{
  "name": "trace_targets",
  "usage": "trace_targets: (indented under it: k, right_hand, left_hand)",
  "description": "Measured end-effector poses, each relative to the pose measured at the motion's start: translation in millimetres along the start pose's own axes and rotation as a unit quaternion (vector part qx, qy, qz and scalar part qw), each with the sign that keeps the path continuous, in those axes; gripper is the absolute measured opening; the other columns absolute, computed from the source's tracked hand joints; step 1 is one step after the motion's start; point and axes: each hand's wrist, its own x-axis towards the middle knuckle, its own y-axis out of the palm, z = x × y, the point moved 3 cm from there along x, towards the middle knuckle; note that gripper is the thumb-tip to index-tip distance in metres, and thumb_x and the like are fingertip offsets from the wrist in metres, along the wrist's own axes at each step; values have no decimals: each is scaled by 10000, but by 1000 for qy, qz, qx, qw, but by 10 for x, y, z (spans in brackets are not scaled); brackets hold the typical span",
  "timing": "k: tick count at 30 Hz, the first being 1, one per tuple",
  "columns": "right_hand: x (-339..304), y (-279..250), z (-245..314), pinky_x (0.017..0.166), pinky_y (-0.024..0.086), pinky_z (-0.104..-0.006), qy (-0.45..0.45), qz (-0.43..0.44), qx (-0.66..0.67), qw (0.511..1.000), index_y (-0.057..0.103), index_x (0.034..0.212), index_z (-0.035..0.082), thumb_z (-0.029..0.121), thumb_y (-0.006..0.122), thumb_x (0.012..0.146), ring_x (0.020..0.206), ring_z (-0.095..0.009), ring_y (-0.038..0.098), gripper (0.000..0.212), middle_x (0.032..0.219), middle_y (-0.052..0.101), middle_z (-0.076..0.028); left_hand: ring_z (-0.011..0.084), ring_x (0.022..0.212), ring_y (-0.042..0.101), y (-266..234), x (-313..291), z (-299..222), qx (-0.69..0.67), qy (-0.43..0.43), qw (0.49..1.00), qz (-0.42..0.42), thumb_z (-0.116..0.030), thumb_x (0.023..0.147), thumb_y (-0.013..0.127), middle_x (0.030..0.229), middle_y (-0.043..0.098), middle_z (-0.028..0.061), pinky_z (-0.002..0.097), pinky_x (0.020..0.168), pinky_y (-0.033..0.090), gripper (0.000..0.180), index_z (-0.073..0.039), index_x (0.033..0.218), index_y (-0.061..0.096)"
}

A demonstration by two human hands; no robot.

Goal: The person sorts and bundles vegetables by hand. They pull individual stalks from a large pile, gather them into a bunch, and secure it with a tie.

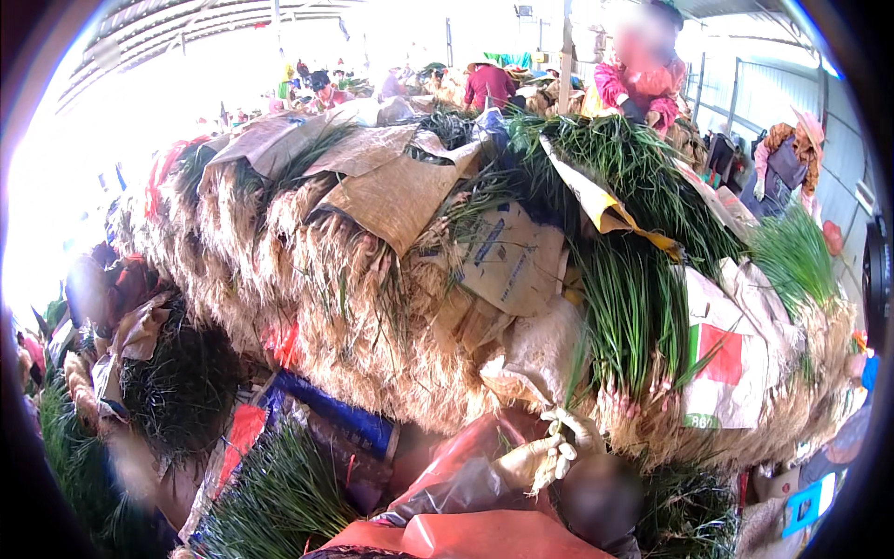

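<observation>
My left hand and right hand meet, fingers curled, below-left of the white sack; I can't tell whether they hold anything. Left of it, the green onions look light, soft, bruisable: I'd grip their pale stems.

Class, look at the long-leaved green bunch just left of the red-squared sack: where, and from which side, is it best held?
Probably by the pale stem ends, from the near side: the green bunch lies with its leaves trailing up the pile, while those ends face the camera, exposed and seemingly firmer.
</observation>
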Motion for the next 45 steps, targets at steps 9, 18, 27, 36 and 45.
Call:
trace_targets:
  k: [9,18,27,36,45]
  right_hand:
    - [-550,-434,-50,457,448,-228,-62,-165,-59,983,611,875,-45,124,534,911,533,-113,567,190,669,599,-66]
    - [-64,-873,-73,430,340,-236,-229,-313,4,922,581,711,55,279,504,916,462,-105,453,314,541,499,-17]
    - [-781,-1065,121,573,478,-353,-183,-288,-769,541,663,900,108,281,611,844,632,-264,612,189,750,643,-89]
    - [251,-1648,664,481,464,-287,-25,-364,-569,737,651,815,50,330,642,842,552,-132,625,282,637,649,-34]
    - [-124,-760,-81,575,483,-216,-277,-222,-360,863,662,1024,24,184,646,858,679,-82,613,232,815,670,-57]
  left_hand:
    - [117,404,540,138,193,233,67,-87,992,57,-403,971,405,735,649,99,211,339,408,419,-40,1051,597]
    - [106,423,517,740,-19,-142,259,-21,962,87,-337,977,439,752,664,109,235,432,432,375,-13,1033,620]
    - [94,412,512,-593,235,-205,86,-14,989,-115,-289,987,422,574,578,31,199,381,410,344,-2,960,611]
    - [130,426,518,-356,435,-446,131,114,953,-249,-315,958,484,687,639,85,234,398,420,300,-40,952,604]
    - [73,682,583,-197,641,-96,148,54,960,-233,-175,846,683,835,664,9,222,595,451,196,-24,970,664]
